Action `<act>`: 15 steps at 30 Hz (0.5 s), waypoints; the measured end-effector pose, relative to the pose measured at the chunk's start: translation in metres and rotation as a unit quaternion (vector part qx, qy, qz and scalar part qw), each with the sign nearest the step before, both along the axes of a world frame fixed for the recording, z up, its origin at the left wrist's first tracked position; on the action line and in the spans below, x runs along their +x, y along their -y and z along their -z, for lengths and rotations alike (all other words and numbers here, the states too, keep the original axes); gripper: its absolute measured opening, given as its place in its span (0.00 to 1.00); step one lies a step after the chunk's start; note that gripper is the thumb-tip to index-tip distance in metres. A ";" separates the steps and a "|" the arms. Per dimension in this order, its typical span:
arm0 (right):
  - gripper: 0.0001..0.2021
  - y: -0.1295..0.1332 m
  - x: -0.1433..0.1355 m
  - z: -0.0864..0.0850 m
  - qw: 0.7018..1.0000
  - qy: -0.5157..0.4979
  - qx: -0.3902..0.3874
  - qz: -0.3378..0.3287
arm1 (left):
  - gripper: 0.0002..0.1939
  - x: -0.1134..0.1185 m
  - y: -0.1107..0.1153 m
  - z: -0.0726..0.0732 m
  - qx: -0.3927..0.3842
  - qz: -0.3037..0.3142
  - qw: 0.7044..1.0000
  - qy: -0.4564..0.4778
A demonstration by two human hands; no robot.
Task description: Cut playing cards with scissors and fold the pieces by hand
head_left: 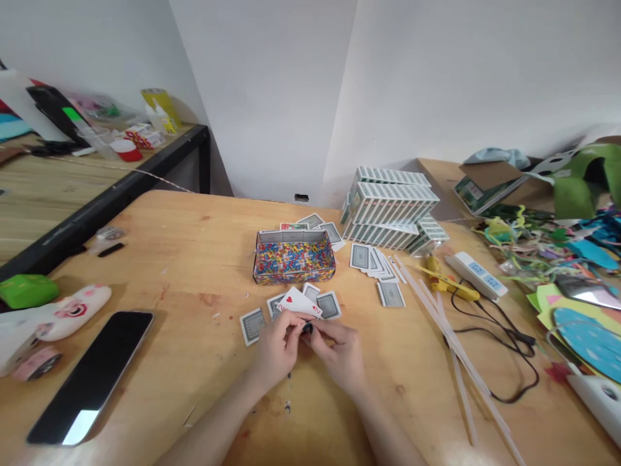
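Note:
My left hand (279,346) is closed in a pinch at the near edge of a face-up playing card (299,301), a two of hearts. Close beside it, my right hand (340,355) is also pinched, its fingertips meeting the left ones. A small dark spot (307,328) shows between the fingertips; I cannot tell what it is. Several face-down cards (253,325) lie around the held card. Just beyond stands an open box (294,277) covered in a colourful pattern, its inner back wall lined with cards.
Striped card boxes (392,202) are stacked at the back, with loose cards (360,256) before them. To the right lie a yellow glue gun (451,285), clear glue sticks (456,349), cables and a power strip (478,274). A phone (92,375) lies at left.

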State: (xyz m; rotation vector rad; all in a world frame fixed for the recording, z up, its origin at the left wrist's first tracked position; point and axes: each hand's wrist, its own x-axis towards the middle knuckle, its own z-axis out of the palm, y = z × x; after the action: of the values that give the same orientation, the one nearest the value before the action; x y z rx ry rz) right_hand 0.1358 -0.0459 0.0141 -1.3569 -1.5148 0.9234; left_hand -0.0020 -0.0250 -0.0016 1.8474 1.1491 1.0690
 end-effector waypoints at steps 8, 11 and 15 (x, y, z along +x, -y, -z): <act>0.13 0.000 0.000 0.001 0.999 -0.018 -0.024 0.009 | 0.04 -0.001 -0.001 0.002 -0.027 -0.006 0.999 0.024; 0.14 -0.001 0.000 0.004 0.999 -0.040 -0.031 0.015 | 0.04 -0.001 -0.002 0.001 -0.031 -0.008 0.999 0.032; 0.12 -0.003 0.000 0.010 0.992 -0.117 -0.036 0.024 | 0.03 0.000 -0.004 0.001 -0.035 -0.018 0.998 0.045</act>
State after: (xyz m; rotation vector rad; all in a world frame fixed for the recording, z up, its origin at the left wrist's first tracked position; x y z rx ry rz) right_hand 0.1354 -0.0430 0.0041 -1.2805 -1.2781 1.0749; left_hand -0.0025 -0.0208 -0.0026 1.7129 1.1561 1.1068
